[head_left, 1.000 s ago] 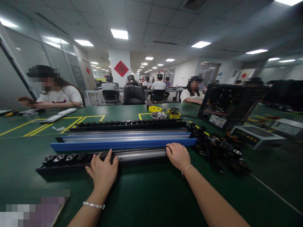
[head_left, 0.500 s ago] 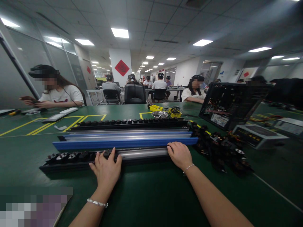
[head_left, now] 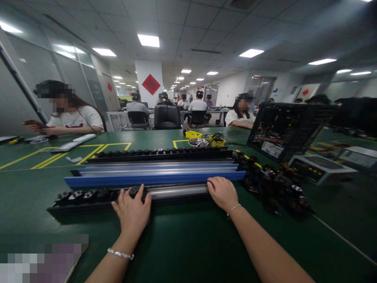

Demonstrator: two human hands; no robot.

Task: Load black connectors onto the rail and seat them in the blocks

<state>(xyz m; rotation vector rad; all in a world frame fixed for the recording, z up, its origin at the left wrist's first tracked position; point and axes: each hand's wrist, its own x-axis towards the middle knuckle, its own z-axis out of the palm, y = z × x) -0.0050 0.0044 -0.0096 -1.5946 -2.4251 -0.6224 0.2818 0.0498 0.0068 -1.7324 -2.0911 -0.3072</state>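
A long black rail (head_left: 179,192) with a silvery metal channel lies across the table in front of me. Several black modules (head_left: 88,195) sit in a row along its left part. My left hand (head_left: 131,206) is over the rail's middle, fingers spread around a small black module (head_left: 134,191); the palm side is hidden. At the rail's right end, my right hand (head_left: 223,192) has its fingers curled over the edge. Just behind stands a blue-edged rail (head_left: 156,180) with a metal channel. Farther back, another black rail (head_left: 161,155) carries a row of modules.
To the right lies a pile of black modules (head_left: 273,188), near a power supply unit (head_left: 322,169) and an open computer case (head_left: 287,131). Yellow trays (head_left: 193,135) and a metal dish (head_left: 198,142) are behind the rails. Other people sit around the tables.
My hands and the rails hold nearly the same positions. The whole view has shifted very slightly.
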